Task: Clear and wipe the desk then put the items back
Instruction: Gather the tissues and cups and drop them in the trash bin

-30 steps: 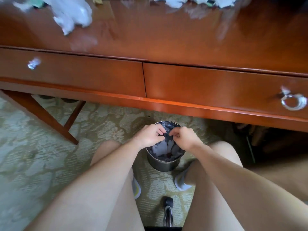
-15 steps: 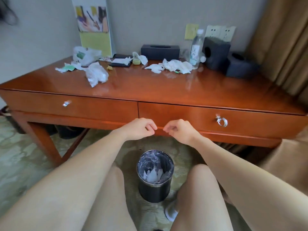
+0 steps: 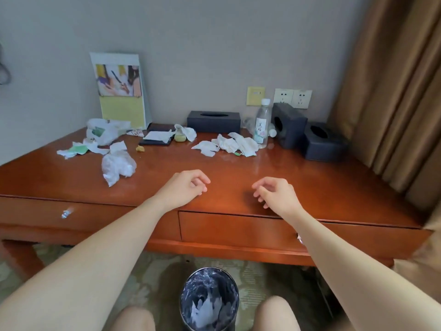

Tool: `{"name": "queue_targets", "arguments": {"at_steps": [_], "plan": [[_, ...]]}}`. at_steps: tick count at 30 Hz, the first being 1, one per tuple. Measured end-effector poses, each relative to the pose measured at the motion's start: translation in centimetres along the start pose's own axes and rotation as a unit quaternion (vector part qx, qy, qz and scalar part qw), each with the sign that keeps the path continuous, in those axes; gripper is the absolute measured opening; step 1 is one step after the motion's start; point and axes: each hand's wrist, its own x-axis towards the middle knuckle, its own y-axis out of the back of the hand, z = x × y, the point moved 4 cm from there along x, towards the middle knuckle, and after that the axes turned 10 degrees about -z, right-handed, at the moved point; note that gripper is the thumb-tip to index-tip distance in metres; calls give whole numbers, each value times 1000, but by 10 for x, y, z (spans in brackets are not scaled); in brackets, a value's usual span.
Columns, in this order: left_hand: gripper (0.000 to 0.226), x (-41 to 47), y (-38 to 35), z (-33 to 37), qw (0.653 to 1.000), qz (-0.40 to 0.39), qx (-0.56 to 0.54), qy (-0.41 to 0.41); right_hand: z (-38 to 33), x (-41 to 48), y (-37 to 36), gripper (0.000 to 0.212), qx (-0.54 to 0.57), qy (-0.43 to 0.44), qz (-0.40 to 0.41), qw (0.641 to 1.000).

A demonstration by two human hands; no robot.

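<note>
- In front of the flat black tissue box [image 3: 213,121], near the front edge of the tabletop [image 3: 310,182]: left hand [image 3: 183,187], fingers loosely curled, gripping nothing.
- Also in front of that box, a little to the right: right hand [image 3: 276,194], fingers loosely curled and slightly apart, likewise empty; contact with the wood impossible to tell.
- Just right-front of the box: heap of crumpled white tissues [image 3: 229,145].
- Right of the box, beside the heap: clear water bottle [image 3: 261,124], upright, white cap on.
- Farther right of the box: upright black box [image 3: 287,125] with a round hole, then a second black tissue box [image 3: 322,142] lying flat close beside it.
- Just left-front of the box: small yellowish cup [image 3: 180,137] with a tissue beside it, next to a dark flat tray [image 3: 158,139] bearing white paper.
- Left of the box, against the wall: standing printed card [image 3: 121,91].
- Far left of the box: white bag with green print [image 3: 102,131], torn white-and-green wrappers [image 3: 77,150], a crumpled clear plastic bag [image 3: 118,167] nearer the front, a small yellow scrap [image 3: 140,148] between that bag and the tray.
- Well in front of the box and lower, on the floor under the tabletop: lined waste bin [image 3: 188,287], white paper inside.
</note>
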Motion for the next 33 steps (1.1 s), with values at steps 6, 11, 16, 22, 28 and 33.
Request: {"name": "queue_targets", "arguments": {"at_steps": [6, 11, 16, 22, 28, 33], "plan": [[20, 80, 14, -11, 999, 15, 31, 2, 14, 79, 11, 23, -91, -46, -14, 995], [30, 145, 20, -13, 996, 28, 79, 2, 22, 148, 14, 47, -166, -47, 5, 985], [44, 199, 16, -11, 990, -4, 137, -13, 29, 204, 7, 58, -201, -27, 0, 979], [56, 239, 2, -22, 977, -61, 204, -29, 37, 231, -8, 65, -279, -39, -55, 958], [39, 240, -8, -20, 974, -14, 219, -60, 25, 223, -6, 34, -319, 9, -6, 948], [20, 223, -4, -17, 977, 22, 201, -69, 19, 206, -4, 45, -302, -10, -5, 953]]}}
